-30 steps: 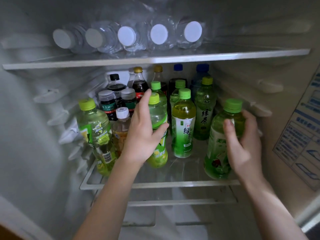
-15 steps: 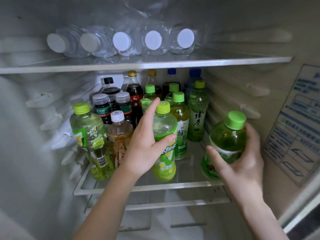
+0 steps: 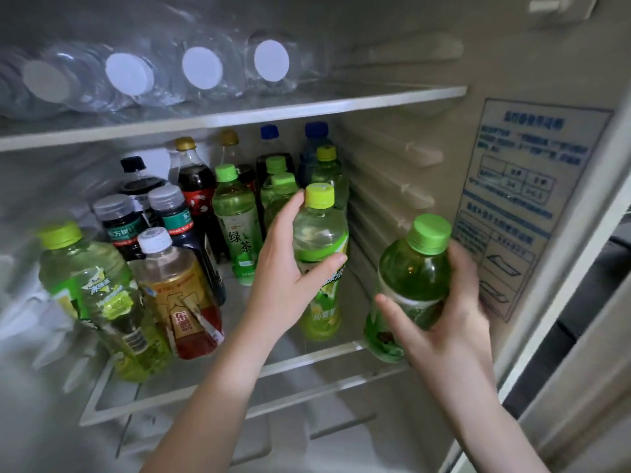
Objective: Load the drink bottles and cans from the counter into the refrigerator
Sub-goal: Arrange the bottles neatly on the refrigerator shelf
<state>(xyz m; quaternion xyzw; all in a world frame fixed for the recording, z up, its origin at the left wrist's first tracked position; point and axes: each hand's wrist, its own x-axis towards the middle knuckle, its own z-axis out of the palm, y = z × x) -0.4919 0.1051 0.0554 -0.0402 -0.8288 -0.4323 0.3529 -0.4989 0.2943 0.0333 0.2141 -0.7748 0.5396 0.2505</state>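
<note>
While left hand grips bottle (upright), right hand cradles tilted bottle.

Yellow-capped bottle upright on fridge shelf; green-capped bottle tilted at right.

Glossy plastic bottles on glass, boxed in by matt off-white plastic.

Thin, crinkled clear plastic for the water bottles lying on the upper shelf, each with a flat matt white cap. Smooth glass in that shelf and in the lower shelf, both edged in white plastic trim. Clear, shiny plastic on the pale lime bottle, topped with a matt cap. Translucent, highlight-catching plastic on the deep green bottle. Slick printed film labels round the amber tea bottle and the green tea bottle. Frosted grey plastic caps on the dark bottles. Moulded, ribbed liner wall, dull and smooth. Printed sticker with a faint sheen, paper or film impossible to tell.
</note>
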